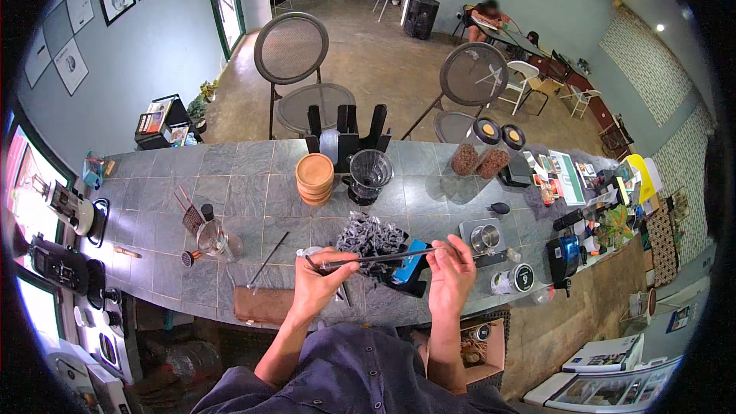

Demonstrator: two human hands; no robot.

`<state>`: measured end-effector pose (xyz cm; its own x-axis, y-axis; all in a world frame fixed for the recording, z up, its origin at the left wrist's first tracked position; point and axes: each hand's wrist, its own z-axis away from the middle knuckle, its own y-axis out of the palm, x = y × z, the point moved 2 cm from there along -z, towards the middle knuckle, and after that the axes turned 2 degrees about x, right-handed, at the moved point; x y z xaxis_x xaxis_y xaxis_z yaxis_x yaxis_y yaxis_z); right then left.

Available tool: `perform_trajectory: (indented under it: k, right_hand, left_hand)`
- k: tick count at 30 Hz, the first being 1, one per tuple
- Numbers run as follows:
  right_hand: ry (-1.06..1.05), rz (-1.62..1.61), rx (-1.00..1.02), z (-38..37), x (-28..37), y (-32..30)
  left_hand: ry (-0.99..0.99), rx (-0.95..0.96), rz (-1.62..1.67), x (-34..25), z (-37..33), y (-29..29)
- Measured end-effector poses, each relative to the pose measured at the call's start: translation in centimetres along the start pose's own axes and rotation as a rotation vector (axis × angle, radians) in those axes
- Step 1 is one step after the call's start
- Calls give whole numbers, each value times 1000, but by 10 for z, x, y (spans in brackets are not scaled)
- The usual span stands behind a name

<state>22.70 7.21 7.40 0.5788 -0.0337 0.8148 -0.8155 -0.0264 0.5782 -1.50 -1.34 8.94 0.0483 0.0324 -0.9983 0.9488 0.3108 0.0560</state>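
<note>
A long, thin dark stick (pixel 383 258) is stretched level between my two hands, above the near edge of the counter. My left hand (pixel 318 282) pinches its left end, and the fingers of my right hand (pixel 451 272) are closed on the other end. Just beyond and below it, a dark box holds a heap of crinkled black-and-grey shredded paper (pixel 371 234). A blue packet (pixel 411 262) leans at the right of the shreds, partly behind the stick. Another thin black stick (pixel 268 262) lies on the tiles left of my left hand.
On the tiled counter (pixel 253 161) stand stacked wooden cups (pixel 314 179), a glass dripper (pixel 370 171) and a glass bottle (pixel 213 238). Rightward are a scale with a metal cup (pixel 484 239), a labelled jar (pixel 515 280) and two bean jars (pixel 477 149). A brown cloth (pixel 262 304) lies at the near edge.
</note>
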Motion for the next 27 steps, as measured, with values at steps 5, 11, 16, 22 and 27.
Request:
perform_trajectory:
  k: [5, 11, 16, 22, 27]
  right_hand:
    - [-39, -89, -109, -4, 0, -4]
    - [-240, -29, -124, -11, 9, 3]
    - [-485, 56, -105, -19, 56, 4]
    - [-653, 728, 16, -6, 73, 27]
    - [-592, 917, 298, -3, 15, 40]
  left_hand:
    - [-6, -22, 67, 10, 2, 1]
    - [-70, 25, 123, 12, 4, 11]
    - [-43, -44, 151, 18, 1, 4]
    - [-113, -135, 190, 22, -2, -8]
    - [-206, -104, 283, 25, 0, -3]
